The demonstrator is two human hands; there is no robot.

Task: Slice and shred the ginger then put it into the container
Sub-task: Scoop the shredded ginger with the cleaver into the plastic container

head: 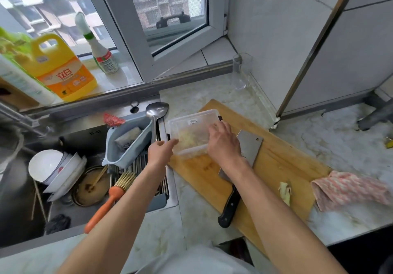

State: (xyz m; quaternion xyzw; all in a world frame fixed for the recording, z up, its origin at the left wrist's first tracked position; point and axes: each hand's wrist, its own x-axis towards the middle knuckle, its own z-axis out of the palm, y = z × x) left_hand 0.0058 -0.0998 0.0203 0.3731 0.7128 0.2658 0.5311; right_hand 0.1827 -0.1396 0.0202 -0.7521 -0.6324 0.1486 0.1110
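A clear plastic container [192, 120] stands on the far left end of the wooden cutting board [276, 163], with pale shredded ginger [191, 138] inside. My left hand [160, 151] holds its near left corner with the fingers under the rim. My right hand [223, 142] grips its right side, fingers curled over the edge. A cleaver [247, 146] with a black handle lies flat on the board just right of the container, partly under my right wrist. A scrap of ginger peel [285, 192] lies near the board's front right.
A pink striped cloth [348, 190] lies on the counter to the right. The sink on the left holds white bowls [53, 169], a pot, an orange brush [106, 203] and a grey drain basket [127, 139]. A metal ladle [155, 112] rests beside it; a glass [241, 71] stands behind.
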